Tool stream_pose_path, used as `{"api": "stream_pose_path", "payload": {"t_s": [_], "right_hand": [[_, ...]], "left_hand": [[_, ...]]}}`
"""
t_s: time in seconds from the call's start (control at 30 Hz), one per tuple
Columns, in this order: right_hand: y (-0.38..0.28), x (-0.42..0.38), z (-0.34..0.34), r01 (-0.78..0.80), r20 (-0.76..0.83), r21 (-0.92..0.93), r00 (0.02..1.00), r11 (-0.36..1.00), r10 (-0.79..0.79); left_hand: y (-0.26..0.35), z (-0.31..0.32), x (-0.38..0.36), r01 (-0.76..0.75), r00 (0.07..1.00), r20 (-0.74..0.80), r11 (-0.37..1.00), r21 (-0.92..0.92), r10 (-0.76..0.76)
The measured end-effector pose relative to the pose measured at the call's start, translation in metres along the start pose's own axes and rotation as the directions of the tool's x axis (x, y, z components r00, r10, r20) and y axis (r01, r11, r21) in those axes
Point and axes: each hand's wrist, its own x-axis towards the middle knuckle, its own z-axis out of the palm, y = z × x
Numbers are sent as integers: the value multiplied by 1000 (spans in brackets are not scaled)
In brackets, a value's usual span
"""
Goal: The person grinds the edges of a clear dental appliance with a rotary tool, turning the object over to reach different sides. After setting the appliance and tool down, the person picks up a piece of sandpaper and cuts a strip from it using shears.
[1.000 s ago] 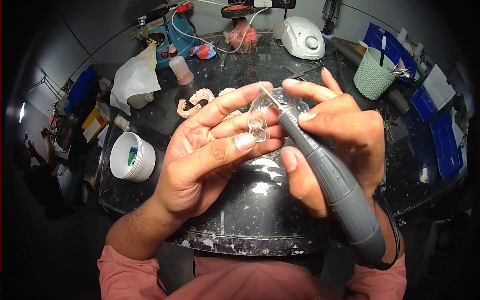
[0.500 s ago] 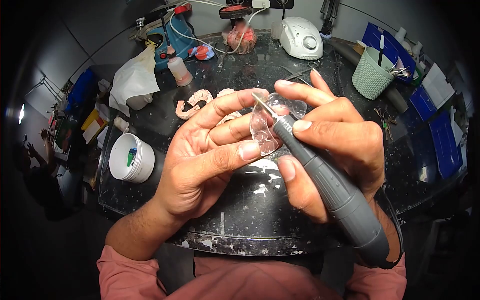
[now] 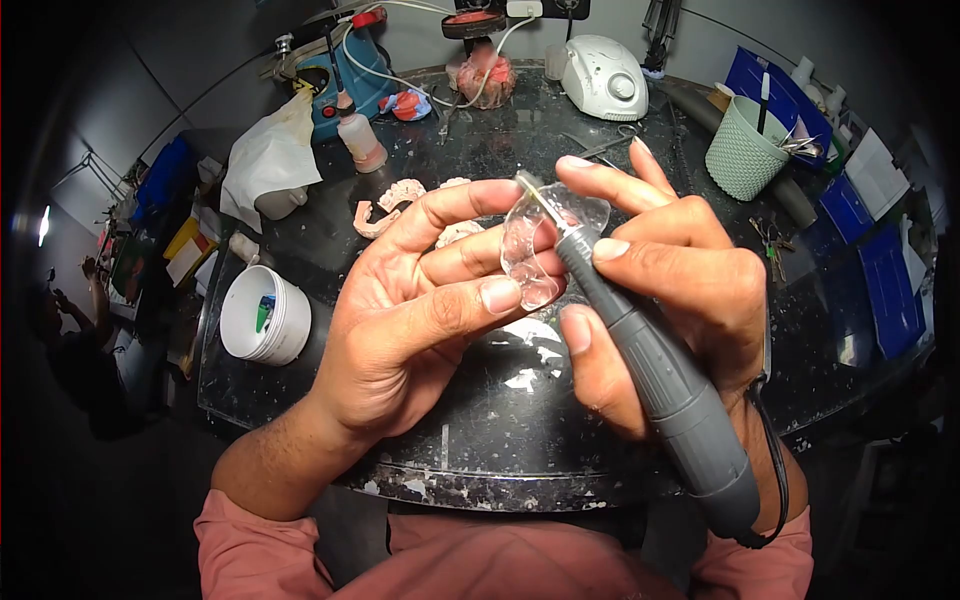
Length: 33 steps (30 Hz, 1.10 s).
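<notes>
Between the thumb and fingers of my left hand (image 3: 410, 300) is a clear dental aligner (image 3: 525, 250), tooth hollows showing along its arch. My right hand (image 3: 680, 270) grips a dark grey rotary handpiece (image 3: 655, 370) like a pen, its cord hanging by the wrist. The handpiece's slim metal bit (image 3: 545, 205) crosses over the aligner, its tip near the aligner's upper edge and my left index fingertip. Behind my left fingers, pinkish dental models (image 3: 380, 215) lie on the black bench, partly hidden.
A white tub (image 3: 265, 315) stands at left, near a pink-tinted bottle (image 3: 360, 140) and a cloth-draped object (image 3: 270, 165). Scissors (image 3: 600, 145), a white control unit (image 3: 605, 80) and a green cup of tools (image 3: 748, 150) are at the back right. Another person (image 3: 85, 340) is far left.
The handpiece has swung slightly, its rear end moving left and its bit shifting a little right along the aligner's edge. The aligner has tilted slightly in my left fingers.
</notes>
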Motion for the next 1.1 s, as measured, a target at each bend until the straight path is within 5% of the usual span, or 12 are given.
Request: {"api": "stream_pose_path", "payload": {"t_s": [0.5,0.87,1.1], "right_hand": [[3,-2,6,33,-94,82,995,996,-26],[2,0,3,47,-8,128,999,991,-46],[3,-3,5,61,-60,9,996,998,-61]], "left_hand": [[-2,-2,0,-25,1000,-10,999,-28,25],[-5,-1,0,-40,999,-31,999,-28,39],[-3,4,1,-64,997,-37,998,10,65]]}}
